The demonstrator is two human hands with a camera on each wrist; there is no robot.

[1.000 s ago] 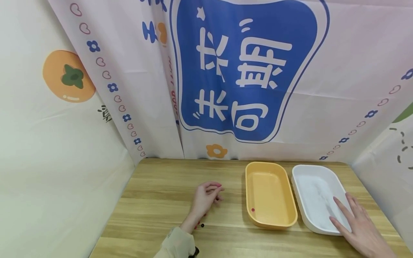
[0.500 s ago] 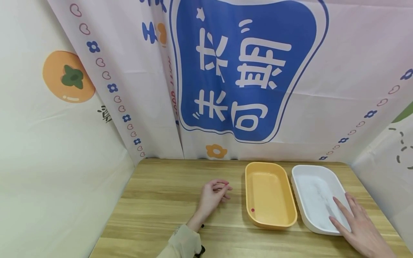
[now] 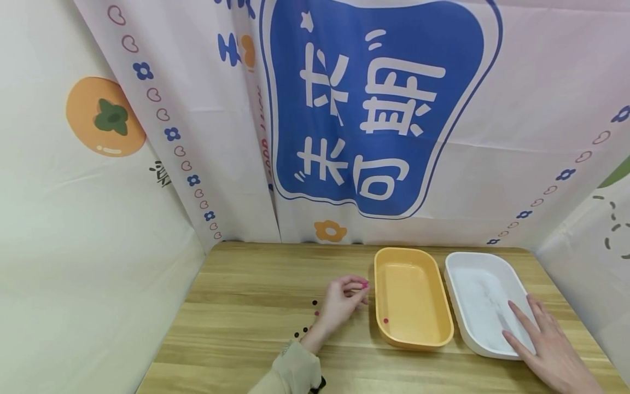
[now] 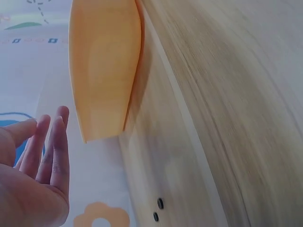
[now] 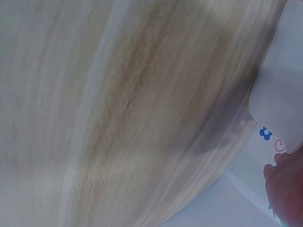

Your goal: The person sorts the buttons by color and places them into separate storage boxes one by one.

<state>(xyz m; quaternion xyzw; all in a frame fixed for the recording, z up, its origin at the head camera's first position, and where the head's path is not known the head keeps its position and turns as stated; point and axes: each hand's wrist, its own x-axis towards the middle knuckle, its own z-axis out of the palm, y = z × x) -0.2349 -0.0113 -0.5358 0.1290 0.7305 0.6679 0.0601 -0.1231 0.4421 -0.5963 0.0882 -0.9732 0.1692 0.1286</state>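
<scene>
My left hand (image 3: 343, 301) is just left of the yellow tray (image 3: 377, 284), with a small pink bead (image 3: 365, 285) pinched at its fingertips. From the left wrist view, the same hand (image 4: 35, 170) appears beside the tray's end (image 4: 104, 75); the bead itself does not show there. One red bead (image 3: 386, 320) lies inside the yellow tray near its left wall. At the right, my right hand (image 3: 548, 342) rests on the near right rim of the white tray (image 3: 484, 293), fingers extended.
Behind the left hand, several loose beads lie on the wooden table (image 3: 236, 306), among them a black bead (image 3: 314, 302) and a dark red bead (image 3: 317, 313). A printed cloth (image 3: 236, 191) hangs along the table's back edge.
My left hand has moved right with the pink bead, closer to the yellow tray, uncovering loose beads behind it. The right hand and both trays stay put.
</scene>
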